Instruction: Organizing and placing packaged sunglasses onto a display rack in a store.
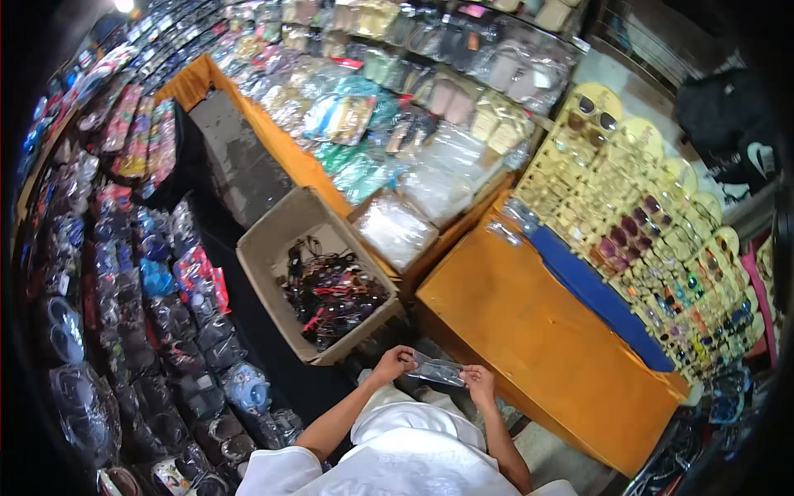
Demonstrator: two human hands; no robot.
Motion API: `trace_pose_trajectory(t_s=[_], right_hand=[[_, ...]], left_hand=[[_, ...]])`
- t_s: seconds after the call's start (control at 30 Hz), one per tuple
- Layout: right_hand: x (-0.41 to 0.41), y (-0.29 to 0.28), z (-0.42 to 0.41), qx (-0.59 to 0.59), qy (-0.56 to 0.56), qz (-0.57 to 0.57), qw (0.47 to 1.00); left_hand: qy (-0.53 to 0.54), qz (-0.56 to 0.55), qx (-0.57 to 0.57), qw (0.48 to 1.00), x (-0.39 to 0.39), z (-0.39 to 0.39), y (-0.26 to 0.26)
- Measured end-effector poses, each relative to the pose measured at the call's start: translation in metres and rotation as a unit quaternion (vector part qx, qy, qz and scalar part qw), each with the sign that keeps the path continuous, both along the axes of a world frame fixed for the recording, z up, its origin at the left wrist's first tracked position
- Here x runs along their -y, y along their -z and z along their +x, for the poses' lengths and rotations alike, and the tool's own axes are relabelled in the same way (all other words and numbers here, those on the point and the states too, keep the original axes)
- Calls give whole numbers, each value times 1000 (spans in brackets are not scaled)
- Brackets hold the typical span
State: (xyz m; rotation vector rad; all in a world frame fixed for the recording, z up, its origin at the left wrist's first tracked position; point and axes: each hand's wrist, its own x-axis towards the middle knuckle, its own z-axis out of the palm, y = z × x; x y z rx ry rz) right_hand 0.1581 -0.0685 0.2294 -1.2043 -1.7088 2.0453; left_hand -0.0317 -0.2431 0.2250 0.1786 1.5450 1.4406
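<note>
A clear plastic sleeve (pixel 436 370), apparently with eyeglasses inside, is stretched between my two hands above my lap. My left hand (pixel 395 364) pinches its left end, with the fingertips closed on the plastic. Its right end is gripped by my right hand (pixel 478 383). Just beyond my left hand stands an open cardboard box (pixel 267 297) holding a tangled pile of glasses (pixel 341 291), dark with some red and pink frames. To the right of my hands is a low table with an orange cover (pixel 546 322).
Bagged sandals and goods (pixel 341 118) fill a sloped display ahead. Yellow racks of eyeglasses and sunglasses (pixel 620 242) stand at the right behind a blue strip (pixel 595 297). Rows of plastic-wrapped items (pixel 155 322) cover the left side. A carton of clear plastic bags (pixel 397 229) adjoins the box.
</note>
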Motion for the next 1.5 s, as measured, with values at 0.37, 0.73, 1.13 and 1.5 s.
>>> trace_pose_trajectory(t_s=[0.37, 0.73, 1.13, 1.5], right_hand=[[-50, 16, 34, 20, 123, 37, 991], [-102, 29, -39, 142, 160, 144, 966], [-192, 75, -150, 192, 163, 151, 956], [-277, 93, -198, 263, 102, 202, 938]], left_hand=[[69, -13, -12, 997, -95, 12, 19], [124, -9, -94, 988, -192, -68, 27], [151, -37, -181, 971, -284, -167, 66], [153, 38, -202, 967, -357, -203, 104]])
